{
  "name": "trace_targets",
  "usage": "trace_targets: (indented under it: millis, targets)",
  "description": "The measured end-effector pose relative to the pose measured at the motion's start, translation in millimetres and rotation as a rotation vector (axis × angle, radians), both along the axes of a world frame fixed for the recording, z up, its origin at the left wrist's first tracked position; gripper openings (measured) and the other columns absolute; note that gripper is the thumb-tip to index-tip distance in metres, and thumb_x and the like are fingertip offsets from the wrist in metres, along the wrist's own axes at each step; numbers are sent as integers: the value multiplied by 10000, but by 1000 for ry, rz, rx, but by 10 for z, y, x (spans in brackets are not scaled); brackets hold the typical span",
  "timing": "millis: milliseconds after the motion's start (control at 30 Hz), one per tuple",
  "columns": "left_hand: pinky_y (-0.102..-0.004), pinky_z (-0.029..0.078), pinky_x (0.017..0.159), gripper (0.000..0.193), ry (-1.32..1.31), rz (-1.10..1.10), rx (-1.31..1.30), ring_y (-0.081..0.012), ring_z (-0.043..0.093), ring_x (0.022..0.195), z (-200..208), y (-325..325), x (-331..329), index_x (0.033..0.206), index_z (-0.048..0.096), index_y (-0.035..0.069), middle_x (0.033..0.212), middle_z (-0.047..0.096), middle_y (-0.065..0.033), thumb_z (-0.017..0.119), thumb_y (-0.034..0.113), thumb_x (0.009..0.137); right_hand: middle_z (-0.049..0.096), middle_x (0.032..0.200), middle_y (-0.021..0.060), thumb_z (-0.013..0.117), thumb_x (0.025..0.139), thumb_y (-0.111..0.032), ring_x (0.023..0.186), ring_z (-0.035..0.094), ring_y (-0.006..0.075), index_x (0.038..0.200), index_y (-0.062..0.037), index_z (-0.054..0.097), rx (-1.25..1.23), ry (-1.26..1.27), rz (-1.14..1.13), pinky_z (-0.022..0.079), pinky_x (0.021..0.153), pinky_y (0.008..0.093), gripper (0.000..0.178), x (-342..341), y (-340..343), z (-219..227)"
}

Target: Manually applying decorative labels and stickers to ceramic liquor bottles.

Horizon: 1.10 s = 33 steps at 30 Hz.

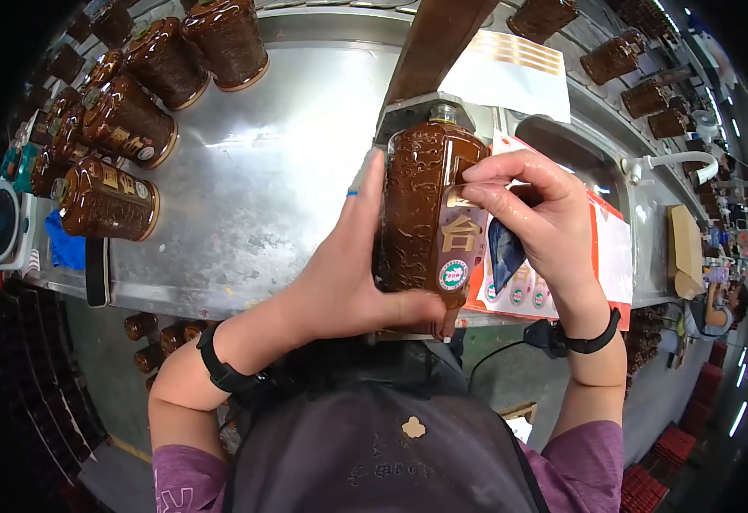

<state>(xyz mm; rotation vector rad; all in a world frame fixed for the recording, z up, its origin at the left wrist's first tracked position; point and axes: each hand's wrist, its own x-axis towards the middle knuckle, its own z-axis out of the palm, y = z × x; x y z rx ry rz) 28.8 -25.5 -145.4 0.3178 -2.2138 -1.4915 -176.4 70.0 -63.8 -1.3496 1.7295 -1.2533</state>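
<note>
A glossy brown embossed bottle with a clear neck lies on a stand at the table's near edge, its base toward me. My left hand grips it, fingers along its left side and thumb across the base end. On its right face sits a label with gold lettering and a round green-and-white mark. My right hand pinches thumb and forefinger at the label's upper edge, where clear film seems to show. A dark blue pointed flat piece sticks out below the right palm; its hold is partly hidden.
Several similar brown bottles stand on the metal table at left. Sheets of labels lie right of the stand. A brown upright post rises behind it. Farther right are a sink and white tap.
</note>
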Motion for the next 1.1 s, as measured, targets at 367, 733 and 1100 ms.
trace_targets:
  millis: [367,733,1100]
  targets:
    - [-405,368,1115,1197,-169,150,33,-303,416,1369,270,109,-220,1551,-38,-43,1506,325,-233,827,282,790,668,822,33,737,806,-66,717,588,116,923,-44,745,-131,161,-11,466,663,252,119,-88,-45,-136]
    - [-382,421,1072,1180,-166,128,26,-264,492,1304,239,125,-259,1549,-106,-18,1481,387,-208,797,188,818,677,850,49,754,819,-107,749,612,120,926,-20,744,-128,104,-1,494,715,267,138,-153,-24,-159]
    - [-377,396,1094,1153,-215,89,68,-260,443,1343,241,84,-268,1543,-151,-7,1516,333,-199,755,123,842,668,838,39,748,819,-63,760,598,108,909,-20,745,-177,121,-24,475,714,260,100,-153,-66,-216]
